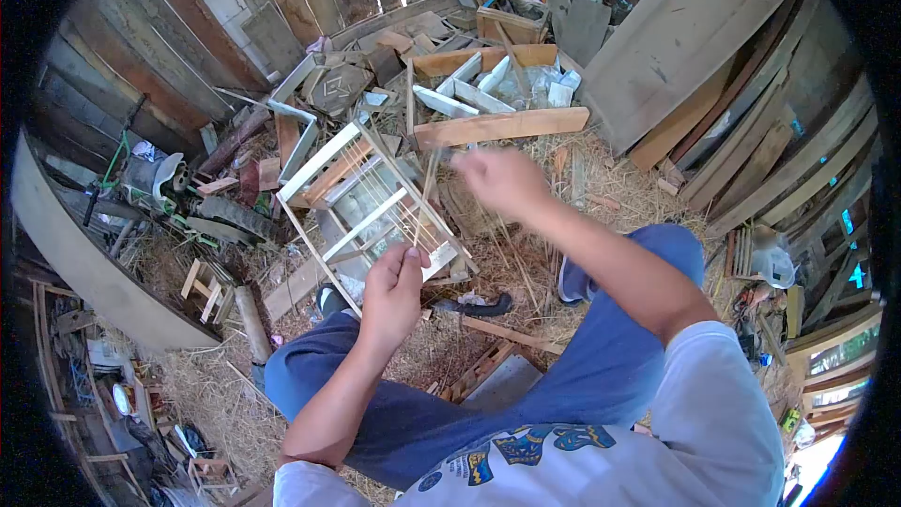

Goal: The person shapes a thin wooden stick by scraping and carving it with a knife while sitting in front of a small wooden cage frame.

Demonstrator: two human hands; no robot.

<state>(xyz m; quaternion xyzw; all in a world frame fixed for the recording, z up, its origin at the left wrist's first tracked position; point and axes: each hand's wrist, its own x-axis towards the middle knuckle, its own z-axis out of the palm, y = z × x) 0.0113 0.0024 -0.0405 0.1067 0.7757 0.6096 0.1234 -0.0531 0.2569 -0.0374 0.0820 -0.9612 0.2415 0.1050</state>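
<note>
White T-shirt cloth [648, 469] lies nearest the camera, with blue trousers [591, 347] beyond it and, past the lap, a slatted wooden frame [320, 162] set at a slant above the straw-strewn floor [556, 317]. Over the frame's near end, the left hand [390, 293] has its thumb and index finger pressed together with no visible gap, pinching thin pale strands [427, 195] that run from the fingertips over the frame's right side; whether the fingertips also touch the frame cannot be told. Past the frame's right edge, the right hand [502, 183] is raised and blurred, its fingers curled in; what they have hold of, if anything, cannot be told. On the shirt, 3 blue and yellow patterned shapes [522, 449] sit beside a round dark emblem [430, 482], whose nearby lettering is too small to read. Beyond the frame and to its right is an open wooden box [502, 128]; just below its near end lies a dark curved object [477, 306].
</note>
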